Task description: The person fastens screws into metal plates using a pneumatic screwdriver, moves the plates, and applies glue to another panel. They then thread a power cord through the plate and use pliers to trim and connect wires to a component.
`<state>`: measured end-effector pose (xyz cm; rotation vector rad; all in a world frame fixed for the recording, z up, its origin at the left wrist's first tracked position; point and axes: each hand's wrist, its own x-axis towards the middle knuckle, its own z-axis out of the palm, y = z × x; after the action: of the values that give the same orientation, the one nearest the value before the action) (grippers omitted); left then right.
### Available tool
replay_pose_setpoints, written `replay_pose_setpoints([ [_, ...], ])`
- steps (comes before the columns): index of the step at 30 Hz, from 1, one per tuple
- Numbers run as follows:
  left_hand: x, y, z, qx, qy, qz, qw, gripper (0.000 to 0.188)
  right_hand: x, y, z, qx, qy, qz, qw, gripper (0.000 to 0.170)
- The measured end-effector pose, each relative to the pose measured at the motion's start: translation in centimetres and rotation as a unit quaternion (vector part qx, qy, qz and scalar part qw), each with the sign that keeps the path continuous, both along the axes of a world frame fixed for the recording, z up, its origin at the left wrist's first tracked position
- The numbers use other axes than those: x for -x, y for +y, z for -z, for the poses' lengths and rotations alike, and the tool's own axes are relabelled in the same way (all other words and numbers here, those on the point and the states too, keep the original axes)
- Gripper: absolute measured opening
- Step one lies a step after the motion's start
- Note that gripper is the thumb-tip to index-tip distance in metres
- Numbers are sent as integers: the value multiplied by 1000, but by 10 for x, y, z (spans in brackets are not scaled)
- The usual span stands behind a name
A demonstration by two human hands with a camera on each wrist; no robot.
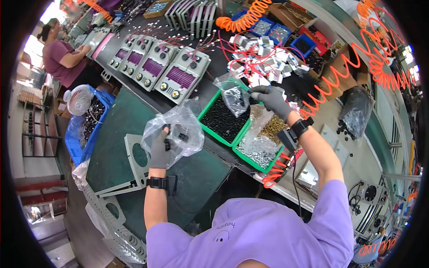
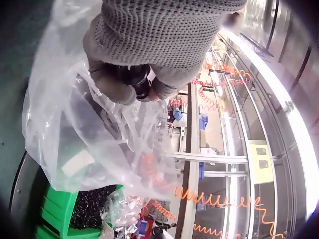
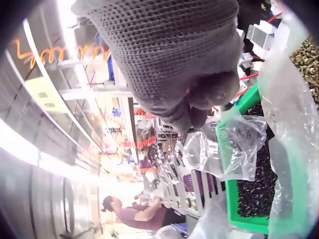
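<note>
My gloved left hand is at the large clear plastic bag, which spreads beside and behind its fingers. In the left wrist view those fingers curl round a glossy black cylindrical part. More small black parts show through the bag's film. My gloved right hand pinches the edge of a smaller clear bag. That small bag hangs over a green bin of black screws. Beside it, another green bin holds silver and brass-coloured hardware, partly under plastic film.
Grey panels with purple fins line the bench on the left. White connectors with red wires lie beyond the bins. An orange coiled hose hangs at right. A flat metal bracket lies on the green mat. Another person works far left.
</note>
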<state>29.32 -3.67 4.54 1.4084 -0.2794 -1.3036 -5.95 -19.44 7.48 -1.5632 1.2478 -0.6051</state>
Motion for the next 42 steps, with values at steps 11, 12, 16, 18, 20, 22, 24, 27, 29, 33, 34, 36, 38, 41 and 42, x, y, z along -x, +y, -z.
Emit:
replay_pose_setpoints([
  [11,121,70,-64,132,-26,64,989,26,159,98,-55,-210,-134,-47,967,30],
  [12,139,84,-64,116,-44,90,988,36,184,113,-55,-213,-136,-36,967,30],
  [16,252,156,-54,94,-5,133,987,41,286,181,-62,-229,-77,-39,970,32],
  [18,306,195,-20,56,14,164,985,46,334,215,-59,-232,-46,-49,970,31],
  [20,363,226,-4,0,54,262,963,44,374,249,-51,-231,-32,-43,972,31],
  [22,419,245,6,-63,92,325,939,40,408,284,-32,-222,-25,-39,974,29],
  [24,468,261,22,-62,60,372,924,37,427,313,-22,-236,-13,-42,971,28],
  [27,519,275,48,-86,72,401,909,33,446,349,43,-108,-55,-67,990,27],
  [29,541,278,64,-96,61,380,918,30,444,356,56,-134,-42,-81,987,27],
  [33,566,280,95,-101,84,283,950,15,431,362,84,-9,39,-95,995,26],
  [34,571,280,100,-87,93,267,955,13,429,361,89,-22,40,-107,993,25],
  [36,583,281,104,-81,79,232,966,13,424,359,91,-35,57,-129,989,24],
  [38,593,281,92,-61,18,216,974,13,419,357,96,-24,60,-145,987,24],
  [41,601,283,107,-32,4,151,988,20,411,354,111,6,73,-169,983,25],
  [42,595,285,112,-34,-12,176,984,21,407,354,116,2,82,-177,981,25],
])
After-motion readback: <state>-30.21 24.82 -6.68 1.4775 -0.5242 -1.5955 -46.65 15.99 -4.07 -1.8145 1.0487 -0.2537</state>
